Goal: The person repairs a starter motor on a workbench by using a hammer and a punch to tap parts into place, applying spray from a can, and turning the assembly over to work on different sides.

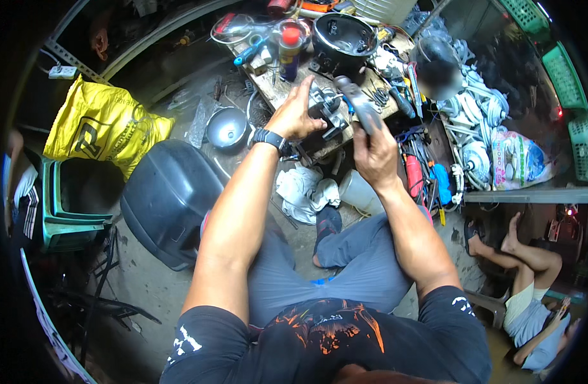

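While my right hand (376,153) clenches a blurred hammer (361,105), probably gripped short for control, my left hand (294,116) spreads its fingers, released, beside the metal fixture (334,120); contact I cannot tell. Beyond those fingertips stands a spray can (289,56), seemingly kept within reach.

the metal tool (362,107) is blurred, its lower end hidden.
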### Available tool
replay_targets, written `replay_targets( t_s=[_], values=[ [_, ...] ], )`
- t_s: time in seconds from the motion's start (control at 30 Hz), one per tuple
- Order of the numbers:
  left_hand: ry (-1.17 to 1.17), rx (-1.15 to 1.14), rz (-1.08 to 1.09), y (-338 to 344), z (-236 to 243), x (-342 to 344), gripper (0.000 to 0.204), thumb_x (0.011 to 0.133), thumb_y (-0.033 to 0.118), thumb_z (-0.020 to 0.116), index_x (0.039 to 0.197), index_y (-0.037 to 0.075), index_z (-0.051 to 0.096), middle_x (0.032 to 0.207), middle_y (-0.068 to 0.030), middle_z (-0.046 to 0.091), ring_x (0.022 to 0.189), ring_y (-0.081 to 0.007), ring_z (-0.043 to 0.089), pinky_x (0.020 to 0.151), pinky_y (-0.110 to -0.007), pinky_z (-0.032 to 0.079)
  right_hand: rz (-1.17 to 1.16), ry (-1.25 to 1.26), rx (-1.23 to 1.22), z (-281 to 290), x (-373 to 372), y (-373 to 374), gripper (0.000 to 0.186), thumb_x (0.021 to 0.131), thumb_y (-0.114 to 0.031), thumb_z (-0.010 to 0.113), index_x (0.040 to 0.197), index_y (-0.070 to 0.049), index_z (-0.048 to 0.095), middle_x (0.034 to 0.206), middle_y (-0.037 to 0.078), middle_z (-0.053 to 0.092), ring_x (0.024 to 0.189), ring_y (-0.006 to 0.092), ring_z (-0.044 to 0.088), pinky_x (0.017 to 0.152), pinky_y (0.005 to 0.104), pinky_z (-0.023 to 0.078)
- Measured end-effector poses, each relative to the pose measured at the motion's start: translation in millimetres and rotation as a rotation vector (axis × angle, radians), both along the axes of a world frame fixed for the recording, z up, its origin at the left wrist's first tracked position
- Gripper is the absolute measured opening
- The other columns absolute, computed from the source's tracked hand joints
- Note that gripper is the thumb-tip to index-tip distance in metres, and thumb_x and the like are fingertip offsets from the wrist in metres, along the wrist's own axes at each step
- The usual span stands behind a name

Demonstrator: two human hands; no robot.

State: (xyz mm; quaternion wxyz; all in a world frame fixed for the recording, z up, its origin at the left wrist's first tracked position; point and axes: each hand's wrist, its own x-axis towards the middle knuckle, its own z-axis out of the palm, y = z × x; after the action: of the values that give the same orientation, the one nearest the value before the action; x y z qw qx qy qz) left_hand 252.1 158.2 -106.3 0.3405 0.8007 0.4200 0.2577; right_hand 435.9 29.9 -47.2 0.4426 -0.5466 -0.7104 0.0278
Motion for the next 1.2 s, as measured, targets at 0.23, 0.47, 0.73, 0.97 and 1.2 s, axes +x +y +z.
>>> replay_targets(
  t_s=[0.23,0.47,0.73,0.97,1.2],
  values=[
    [0.019,-0.036,0.006,-2,5,2,0.122,0.069,0.024,0.095,0.162,0.005,0.018,0.152,-0.0346,0.042,0.143,-0.0467,0.044,0.118,-0.046,0.039,-0.010,0.019,0.153,4,6,-6,0.036,0.095,-0.005,0.067,0.130,0.000,0.059,0.104,0.026,0.069,0.092,0.0442,0.069,0.078,0.0449,0.056],
    [0.012,-0.045,-0.016,2,3,-2,0.121,0.070,0.026,0.094,0.161,0.002,0.017,0.157,-0.0313,0.039,0.148,-0.0418,0.038,0.124,-0.044,0.032,0.032,-0.082,0.056,-4,4,8,0.037,0.098,-0.005,0.064,0.134,0.000,0.057,0.104,0.024,0.068,0.091,0.0447,0.069,0.077,0.0451,0.056],
    [0.013,-0.050,0.033,4,0,2,0.121,0.070,0.027,0.094,0.160,0.001,0.018,0.155,-0.0321,0.040,0.148,-0.0423,0.038,0.123,-0.043,0.033,0.039,-0.099,-0.033,-16,16,16,0.027,0.095,-0.005,0.065,0.121,0.001,0.062,0.102,0.026,0.068,0.091,0.0453,0.068,0.077,0.0472,0.055],
    [-0.017,-0.021,-0.002,4,-1,-2,0.121,0.070,0.027,0.094,0.161,0.002,0.019,0.157,-0.0307,0.038,0.149,-0.0415,0.037,0.124,-0.044,0.031,0.017,-0.145,-0.144,-12,11,11,0.036,0.094,-0.003,0.066,0.128,0.004,0.060,0.106,0.027,0.068,0.095,0.0446,0.069,0.080,0.0442,0.058],
    [0.005,-0.016,0.003,3,-3,1,0.122,0.069,0.027,0.095,0.161,0.005,0.017,0.153,-0.0351,0.041,0.144,-0.0464,0.042,0.119,-0.045,0.038,0.081,-0.017,0.240,5,1,2,0.031,0.098,-0.005,0.065,0.127,0.004,0.059,0.106,0.025,0.068,0.091,0.0456,0.069,0.077,0.0462,0.057]
  ],
)
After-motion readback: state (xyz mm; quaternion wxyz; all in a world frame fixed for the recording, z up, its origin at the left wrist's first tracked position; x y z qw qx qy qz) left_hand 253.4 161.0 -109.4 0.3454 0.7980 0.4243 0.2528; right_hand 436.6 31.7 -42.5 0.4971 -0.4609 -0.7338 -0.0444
